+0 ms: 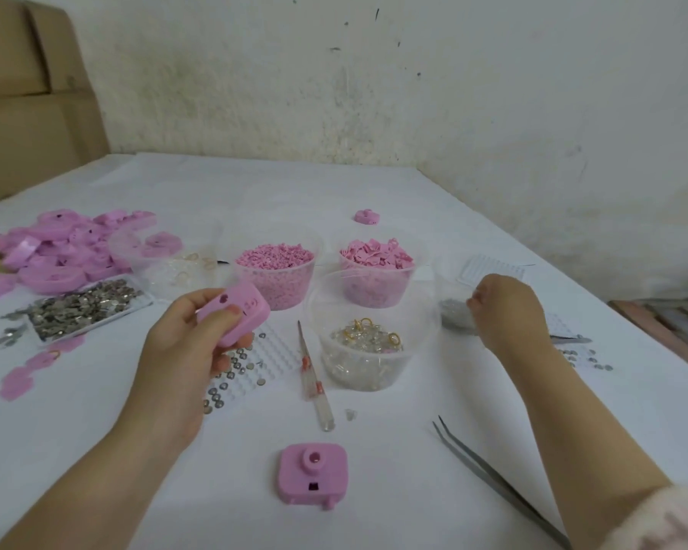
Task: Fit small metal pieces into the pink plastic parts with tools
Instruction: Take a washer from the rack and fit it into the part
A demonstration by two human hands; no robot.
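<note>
White table (414,200) | clear tub of pink granules (275,271) mid-table | our left hand (187,351) grips rounded pink plastic part (235,315) | right hand (501,311) curled over grey metal pieces (453,311), pinch: we cannot tell | steel tweezers (489,472), clear-handled screwdriver (312,375) lie untouched | second pink part (312,476) flat, nearest us

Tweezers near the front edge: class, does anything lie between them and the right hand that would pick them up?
Nothing visible does. The tweezers lie on bare table, nearer the person than the right hand, which is at the grey metal pieces; only that arm's own forearm runs beside them.
</note>
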